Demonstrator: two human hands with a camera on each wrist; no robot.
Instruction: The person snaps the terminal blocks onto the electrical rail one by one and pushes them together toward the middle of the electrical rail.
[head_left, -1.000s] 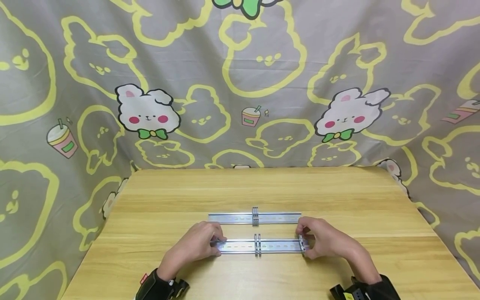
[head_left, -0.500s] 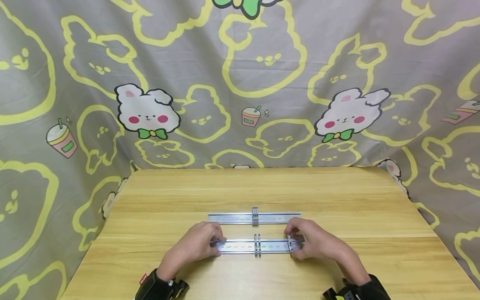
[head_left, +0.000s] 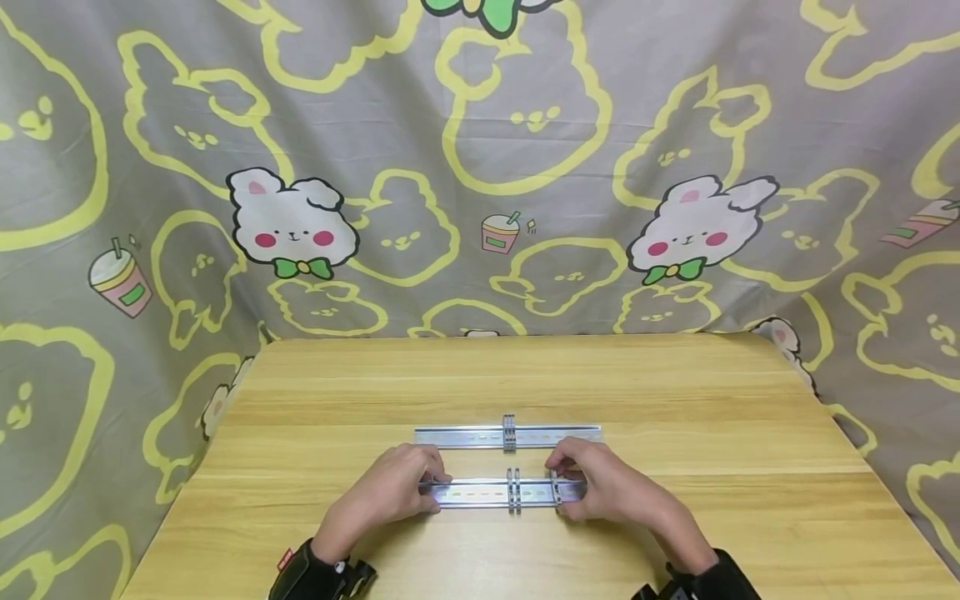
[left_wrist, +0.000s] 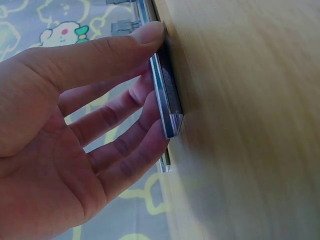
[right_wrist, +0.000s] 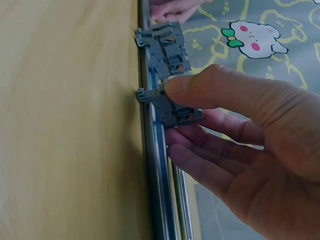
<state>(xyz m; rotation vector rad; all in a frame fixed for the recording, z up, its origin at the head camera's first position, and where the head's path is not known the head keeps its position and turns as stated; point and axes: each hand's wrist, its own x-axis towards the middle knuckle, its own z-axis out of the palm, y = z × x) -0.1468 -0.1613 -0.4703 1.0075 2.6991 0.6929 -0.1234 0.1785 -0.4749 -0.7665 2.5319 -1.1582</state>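
A silver slotted DIN rail [head_left: 472,493] lies crosswise on the table, close to the person. The left hand [head_left: 397,485] pinches its left end; in the left wrist view the thumb [left_wrist: 145,35] presses one edge and the fingers the other. Two thin grey terminal blocks [head_left: 514,492] sit side by side near the middle of this rail. To their right, the right hand [head_left: 611,485] holds a third grey terminal block [right_wrist: 177,110] between thumb and fingers. That block straddles the rail, a short gap from the pair.
Behind, a second DIN rail [head_left: 457,437] lies parallel, with several grey terminal blocks [head_left: 509,435] grouped at its middle. The wooden table [head_left: 360,383] runs back to a grey curtain [head_left: 420,217] with cartoon prints.
The right hand has moved left along the near rail with its terminal block, narrowing the gap to the pair. The left hand has stayed at the rail's left end.
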